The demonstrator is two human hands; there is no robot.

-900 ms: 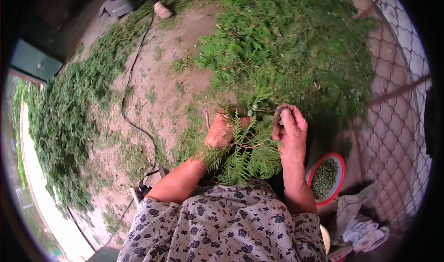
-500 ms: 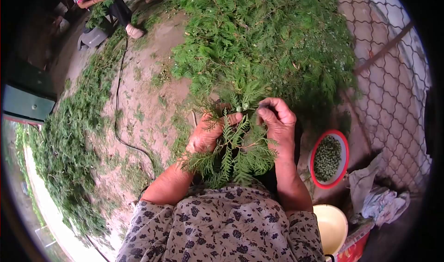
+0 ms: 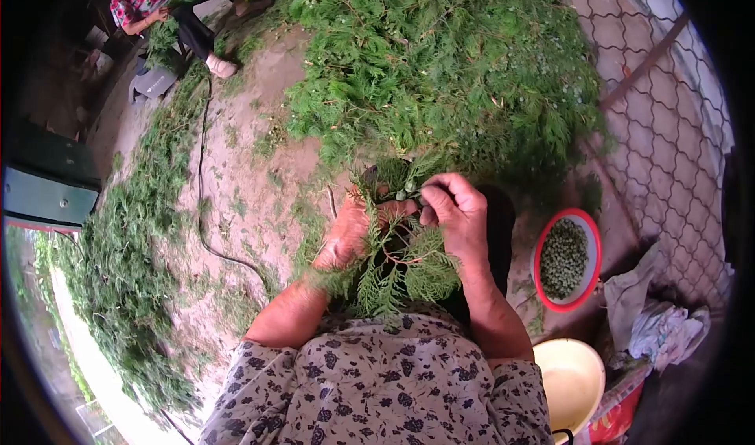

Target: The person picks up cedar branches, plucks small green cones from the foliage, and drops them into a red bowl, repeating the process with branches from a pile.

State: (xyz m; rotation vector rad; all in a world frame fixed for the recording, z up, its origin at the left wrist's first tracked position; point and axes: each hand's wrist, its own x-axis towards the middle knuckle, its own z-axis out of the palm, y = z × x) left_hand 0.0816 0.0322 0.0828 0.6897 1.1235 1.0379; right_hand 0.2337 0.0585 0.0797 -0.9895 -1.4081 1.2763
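My left hand (image 3: pixel 351 231) is closed around a leafy green conifer branch (image 3: pixel 409 270), whose flat sprays hang down in front of my shirt. Small pale green cones (image 3: pixel 409 188) show on the branch just above the left thumb. Close beside them, on the right, is my right hand (image 3: pixel 458 217), with thumb and fingers pinched together. Whatever lies between those fingertips is hidden. To the right of this hand, a red-rimmed bowl (image 3: pixel 560 308) holds many picked green cones (image 3: pixel 564 260).
A big heap of cut branches (image 3: pixel 440 60) lies ahead, and more branches (image 3: pixel 126 288) run along the left. A black cable (image 3: pixel 201 201) crosses the ground. A yellow basin (image 3: pixel 570 378) and crumpled cloth (image 3: pixel 664 331) are at lower right. Another person (image 3: pixel 145 5) sits at upper left holding greenery.
My right hand has moved left and slightly down, closer to the cones and the left thumb. The branch's sprays have shifted a little, and the whole view has turned slightly.
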